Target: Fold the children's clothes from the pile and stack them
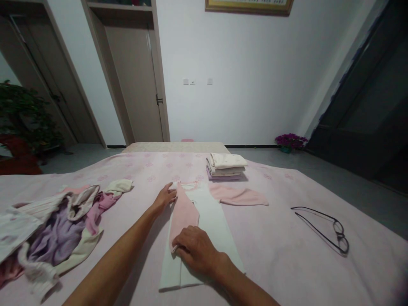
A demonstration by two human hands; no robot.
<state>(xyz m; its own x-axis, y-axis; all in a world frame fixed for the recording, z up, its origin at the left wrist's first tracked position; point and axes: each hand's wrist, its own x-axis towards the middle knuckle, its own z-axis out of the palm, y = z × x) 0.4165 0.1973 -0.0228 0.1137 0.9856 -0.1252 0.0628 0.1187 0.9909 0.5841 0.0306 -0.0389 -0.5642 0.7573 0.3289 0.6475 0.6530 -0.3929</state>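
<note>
A: Start nearest. How is the grip?

B: The right hand, lower centre of the frame, is narrow, its fingers curled closed on the cuff of a pink sleeve belonging to a white-bodied shirt.

A: How does the shirt lie from that grip?

B: Flat beneath it, mid-frame. Its long axis runs away from the viewer: hem toward the bottom edge, collar at the far end. That sleeve lies folded down the body's left side; the opposite sleeve points out to the right.

A: And the left hand?

B: Farther up, at the shoulder, fingers slightly parted. I can't tell whether it pinches the fabric or only touches. It's nearer the collar; the right is nearer the hem.

A: The surface?

B: Pale pink patterned cloth. Black-rimmed glasses lie at right, a tumbled heap of clothes at left, and a folded stack just beyond the shirt, right of centre.

A: The room?

B: Grey floor, purple flowers on the right, a leafy plant on the left, then a brown door, upper left, and a white wall.
</note>
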